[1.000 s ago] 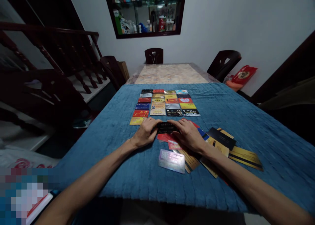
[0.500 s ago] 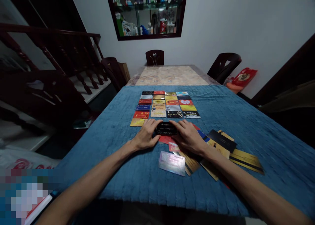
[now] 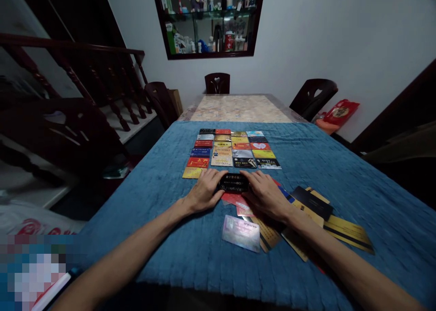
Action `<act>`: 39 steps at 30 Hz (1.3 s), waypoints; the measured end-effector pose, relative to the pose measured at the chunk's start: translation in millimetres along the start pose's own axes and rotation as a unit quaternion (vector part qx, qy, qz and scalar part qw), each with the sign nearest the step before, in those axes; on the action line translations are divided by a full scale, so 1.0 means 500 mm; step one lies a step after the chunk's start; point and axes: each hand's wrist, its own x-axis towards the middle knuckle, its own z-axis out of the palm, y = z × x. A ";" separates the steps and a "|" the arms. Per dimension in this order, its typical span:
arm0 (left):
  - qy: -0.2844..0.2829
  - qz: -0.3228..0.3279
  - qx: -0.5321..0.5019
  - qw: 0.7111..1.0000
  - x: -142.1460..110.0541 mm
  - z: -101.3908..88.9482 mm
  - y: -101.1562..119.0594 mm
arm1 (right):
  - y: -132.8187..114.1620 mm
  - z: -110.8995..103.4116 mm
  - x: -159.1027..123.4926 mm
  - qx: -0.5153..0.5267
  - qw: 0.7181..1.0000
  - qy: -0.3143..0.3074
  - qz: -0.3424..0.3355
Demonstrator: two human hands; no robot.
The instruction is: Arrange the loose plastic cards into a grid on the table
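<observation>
Between my two hands is a black card [image 3: 235, 183] with pale lettering, held by its left and right ends. My left hand [image 3: 206, 190] grips the left end and my right hand [image 3: 265, 193] the right. Just beyond them, cards lie in rows and columns, with a yellow card [image 3: 193, 172] at the near left and a black VIP card [image 3: 244, 163] farther right. A loose pile lies under and around my right hand and forearm. It includes a silvery card [image 3: 240, 233], a dark card [image 3: 311, 199] and a gold striped card [image 3: 350, 233].
A blue cloth [image 3: 163, 252] covers the near part of the table, and the patterned tabletop [image 3: 238, 107] shows beyond it. Dark wooden chairs [image 3: 217, 83] stand around it. A red bag [image 3: 341, 111] lies at the right, and a stair railing [image 3: 102, 84] runs along the left.
The view has shifted slightly, so everything sits a little lower and farther right. My hands keep the same hold on the black card.
</observation>
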 end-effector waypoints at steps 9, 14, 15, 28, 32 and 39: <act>-0.004 0.003 0.046 0.999 0.015 -0.020 -0.010 | 0.001 -0.018 0.024 -0.041 0.996 0.068 -0.028; 0.008 0.012 0.072 0.997 0.032 -0.040 -0.032 | 0.017 -0.024 0.063 -0.040 0.996 0.056 -0.051; 0.008 0.012 0.078 0.997 0.036 -0.045 -0.038 | 0.022 -0.024 0.073 -0.041 0.996 0.050 -0.054; -0.010 -0.041 0.112 0.993 0.131 -0.110 -0.150 | 0.096 0.000 0.251 -0.030 0.998 -0.008 -0.054; -0.008 -0.063 0.128 0.990 0.164 -0.118 -0.189 | 0.119 0.010 0.308 -0.042 0.998 -0.022 -0.050; -0.009 -0.086 0.139 0.987 0.223 -0.117 -0.283 | 0.166 0.047 0.414 -0.068 0.995 -0.069 -0.028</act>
